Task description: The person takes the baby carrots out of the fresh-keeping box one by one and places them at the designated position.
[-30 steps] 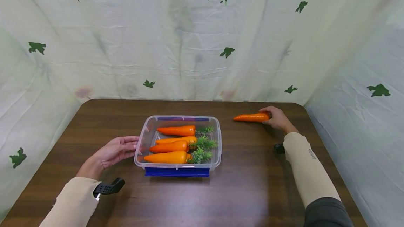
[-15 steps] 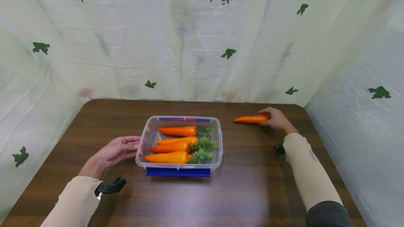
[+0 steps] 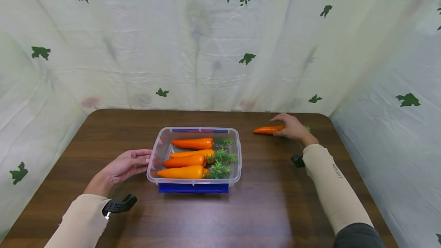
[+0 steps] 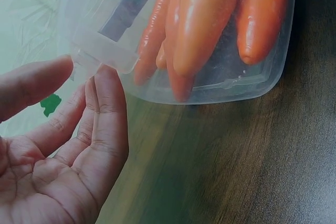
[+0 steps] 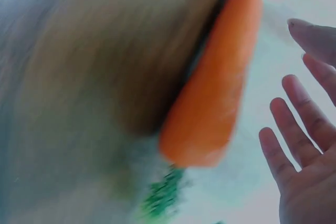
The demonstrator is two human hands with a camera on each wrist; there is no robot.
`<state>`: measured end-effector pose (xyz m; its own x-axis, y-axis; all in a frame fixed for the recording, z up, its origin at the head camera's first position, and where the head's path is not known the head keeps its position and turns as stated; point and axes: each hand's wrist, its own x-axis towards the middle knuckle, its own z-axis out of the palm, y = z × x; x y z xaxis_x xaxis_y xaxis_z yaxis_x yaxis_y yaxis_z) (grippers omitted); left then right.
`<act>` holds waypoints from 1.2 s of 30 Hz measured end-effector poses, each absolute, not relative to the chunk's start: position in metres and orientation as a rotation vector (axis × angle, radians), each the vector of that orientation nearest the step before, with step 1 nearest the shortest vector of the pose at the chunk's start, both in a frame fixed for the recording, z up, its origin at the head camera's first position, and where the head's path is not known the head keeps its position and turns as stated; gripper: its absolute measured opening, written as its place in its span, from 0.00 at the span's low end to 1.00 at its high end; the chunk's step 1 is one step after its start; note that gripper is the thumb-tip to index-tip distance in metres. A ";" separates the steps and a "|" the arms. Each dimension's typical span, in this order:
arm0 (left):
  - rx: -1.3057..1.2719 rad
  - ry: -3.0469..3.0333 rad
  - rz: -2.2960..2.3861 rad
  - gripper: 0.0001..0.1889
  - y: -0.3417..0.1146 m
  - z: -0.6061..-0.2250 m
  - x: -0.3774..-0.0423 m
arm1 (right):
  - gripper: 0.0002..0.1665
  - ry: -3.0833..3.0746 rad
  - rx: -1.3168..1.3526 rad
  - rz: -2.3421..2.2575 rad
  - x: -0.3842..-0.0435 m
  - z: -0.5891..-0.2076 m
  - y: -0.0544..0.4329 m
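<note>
A clear plastic box (image 3: 239, 171) with blue latches stands on the table, holding several orange carrots (image 3: 187, 172) with green leafy tops. My left hand (image 3: 124, 167) touches the box's left end with relaxed, extended fingers; in the left wrist view its fingertips meet the rim. Farther right, near the back edge, one more carrot (image 3: 265, 130) lies on the table, its tip to the left. My right hand (image 3: 293, 128) is over that carrot's thick end, hiding part of it. In the right wrist view, spread fingers (image 5: 299, 98) stand apart from the blurred carrot.
The brown wooden table (image 3: 262, 209) ends at a back edge against a pale curtain (image 3: 144, 41) printed with leaves and dark green shapes. More curtain hangs on both sides.
My right hand has let go of the lone carrot and shifted left over it, its fingers spreading; the carrot's green top now shows behind the hand. The left hand and box stay put.
</note>
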<state>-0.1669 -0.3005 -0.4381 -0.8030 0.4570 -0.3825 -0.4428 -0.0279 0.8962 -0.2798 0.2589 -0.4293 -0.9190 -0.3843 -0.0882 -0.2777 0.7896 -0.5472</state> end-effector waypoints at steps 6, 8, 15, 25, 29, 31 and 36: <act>0.028 1.667 1.891 0.19 -0.304 -0.438 -0.167 | 0.30 2.690 -0.543 -0.935 -0.278 -0.404 0.226; 0.035 1.650 1.902 0.17 -0.303 -0.439 -0.167 | 0.29 2.643 -0.569 -0.982 -0.278 -0.396 0.214; 0.060 1.598 1.931 0.14 -0.300 -0.443 -0.164 | 0.28 2.537 -0.746 -1.013 -0.275 -0.382 0.171; 0.032 1.608 1.935 0.13 -0.300 -0.442 -0.166 | 0.27 2.374 -0.897 -1.001 -0.271 -0.361 0.111; 0.050 1.592 1.950 0.14 -0.300 -0.441 -0.165 | 0.27 2.314 -0.990 -0.965 -0.271 -0.355 0.089; 0.061 1.582 1.953 0.14 -0.300 -0.441 -0.164 | 0.27 2.281 -1.030 -0.946 -0.271 -0.355 0.079; 0.092 1.593 1.935 0.14 -0.299 -0.441 -0.165 | 0.25 2.183 -1.040 -0.932 -0.269 -0.357 0.055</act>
